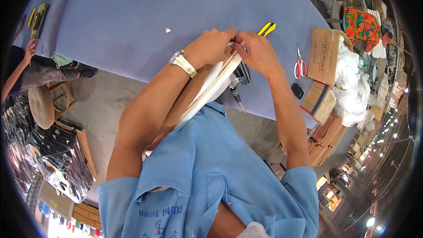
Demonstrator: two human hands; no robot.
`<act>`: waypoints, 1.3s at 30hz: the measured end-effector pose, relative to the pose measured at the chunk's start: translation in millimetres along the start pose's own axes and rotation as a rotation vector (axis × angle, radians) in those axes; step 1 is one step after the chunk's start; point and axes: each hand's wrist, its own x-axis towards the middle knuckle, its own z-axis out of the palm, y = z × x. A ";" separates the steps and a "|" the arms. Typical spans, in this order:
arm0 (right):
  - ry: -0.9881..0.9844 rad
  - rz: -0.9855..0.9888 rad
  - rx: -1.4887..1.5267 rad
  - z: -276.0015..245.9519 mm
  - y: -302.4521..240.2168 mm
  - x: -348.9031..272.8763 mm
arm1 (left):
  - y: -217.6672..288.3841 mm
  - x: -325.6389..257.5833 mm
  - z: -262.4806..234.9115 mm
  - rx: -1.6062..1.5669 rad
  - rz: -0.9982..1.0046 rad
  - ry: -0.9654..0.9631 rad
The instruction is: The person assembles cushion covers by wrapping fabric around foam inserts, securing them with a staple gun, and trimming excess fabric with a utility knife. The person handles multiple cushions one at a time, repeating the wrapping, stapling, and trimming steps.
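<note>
A padded upholstery piece with brown covering (183, 99) and a white edge (207, 92) leans from my lap up to the blue table. At its upper tip, my left hand (213, 46) is closed, fingertips pinching the rim. Opposite it my right hand (257, 52) also pinches that tip, its fingers almost touching the left ones. What exactly lies between the fingertips is partly hidden. Behind the piece, a dark air tool, apparently a staple gun (243, 74), lies near the table edge. Yellow-handled pliers or cutters (267, 29) lie just beyond my right hand.
Red-handled scissors (300, 68) and a small black object (297, 90) rest on the blue table (145, 9). Cardboard boxes (320, 57) and white plastic wrap (350, 83) crowd the right side. At far left, another person's hand (29, 49) is near a yellow-and-black tool (40, 20).
</note>
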 end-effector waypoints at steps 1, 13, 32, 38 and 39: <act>0.001 0.002 -0.016 -0.3 -0.6 0.0 | 0.4 -3.7 -1.7 -0.031 -0.024 -0.024; -0.096 0.140 0.074 -4.3 6.1 9.0 | 7.3 -2.0 -1.6 0.133 -0.170 -0.032; -0.099 0.089 -0.052 12.8 22.9 -11.3 | 1.9 1.2 29.4 0.016 -0.082 0.032; -0.066 0.147 0.030 14.8 24.1 -12.1 | 1.3 9.8 32.8 0.146 -0.102 -0.033; -0.065 0.153 0.037 15.6 25.9 -12.2 | 0.2 11.0 33.9 0.150 -0.093 -0.035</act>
